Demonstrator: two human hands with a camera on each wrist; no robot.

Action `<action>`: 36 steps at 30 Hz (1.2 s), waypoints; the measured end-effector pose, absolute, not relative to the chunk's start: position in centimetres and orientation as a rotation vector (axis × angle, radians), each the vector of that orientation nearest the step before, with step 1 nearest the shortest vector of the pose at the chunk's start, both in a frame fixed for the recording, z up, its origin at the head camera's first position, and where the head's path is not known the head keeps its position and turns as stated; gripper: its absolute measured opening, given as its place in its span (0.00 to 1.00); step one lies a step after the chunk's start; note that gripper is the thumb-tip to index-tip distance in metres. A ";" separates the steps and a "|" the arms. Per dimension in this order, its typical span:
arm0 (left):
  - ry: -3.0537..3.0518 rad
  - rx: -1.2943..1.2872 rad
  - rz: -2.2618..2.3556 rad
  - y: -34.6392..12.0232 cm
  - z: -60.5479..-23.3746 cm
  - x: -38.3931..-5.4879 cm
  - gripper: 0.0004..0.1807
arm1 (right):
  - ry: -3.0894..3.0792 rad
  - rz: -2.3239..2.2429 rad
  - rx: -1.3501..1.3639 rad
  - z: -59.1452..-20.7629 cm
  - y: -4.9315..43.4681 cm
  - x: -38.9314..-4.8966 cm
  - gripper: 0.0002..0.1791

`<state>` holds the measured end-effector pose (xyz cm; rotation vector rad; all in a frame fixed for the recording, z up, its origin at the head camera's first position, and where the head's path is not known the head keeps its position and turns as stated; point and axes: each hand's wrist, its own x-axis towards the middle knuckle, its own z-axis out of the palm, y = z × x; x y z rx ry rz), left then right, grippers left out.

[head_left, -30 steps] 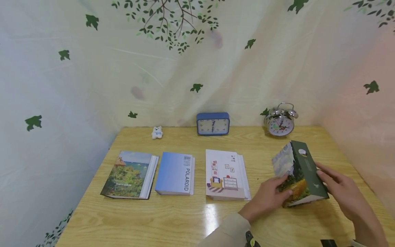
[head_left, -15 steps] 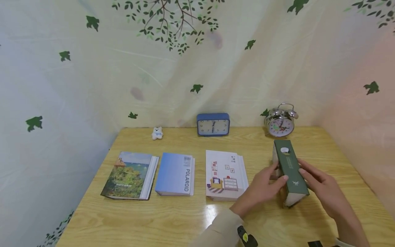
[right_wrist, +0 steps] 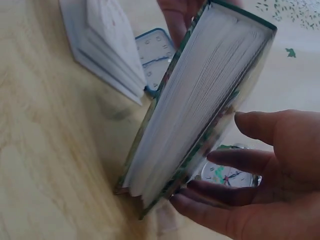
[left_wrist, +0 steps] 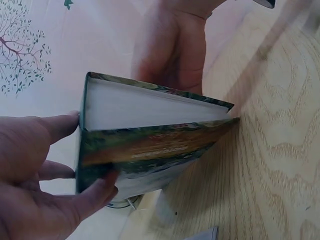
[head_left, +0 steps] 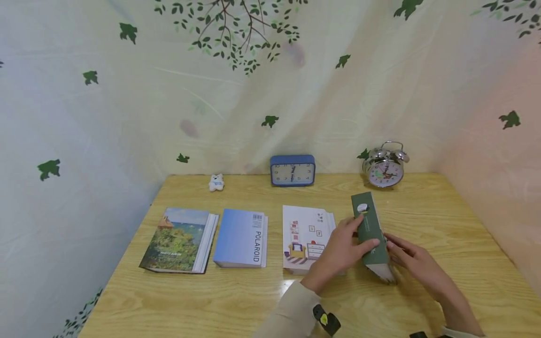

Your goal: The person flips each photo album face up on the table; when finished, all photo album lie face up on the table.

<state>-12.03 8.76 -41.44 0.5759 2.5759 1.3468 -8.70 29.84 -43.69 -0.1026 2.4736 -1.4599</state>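
A thick photo album (head_left: 372,232) with a green spine and painted covers stands on its fore edge, spine up, leaning left on the table's right half. In the left wrist view, its cover (left_wrist: 160,150) shows a dark green and golden painting. My left hand (head_left: 340,246) grips it from the left, thumb and fingers on the spine and the cover. From the other side, my right hand (head_left: 418,267) touches the right cover with its fingertips. The white page block (right_wrist: 200,85) fans slightly between the covers in the right wrist view.
To the left lie a white album with a furniture drawing (head_left: 304,234), a blue POLAROID album (head_left: 238,237) and a landscape-covered photo album (head_left: 179,239). Along the back stand a white bear figurine (head_left: 216,182), a blue clock (head_left: 292,171) and a silver twin-bell alarm clock (head_left: 384,169).
The green album has swung from leaning right, past upright, to leaning left, and shifted left. Both hands have moved left with it; the right fingers now touch its right cover.
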 end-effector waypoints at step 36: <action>2.500 0.494 1.134 11.0 -45.5 -12.1 0.35 | 2.780 -0.717 0.119 -44.6 31.4 -9.9 0.52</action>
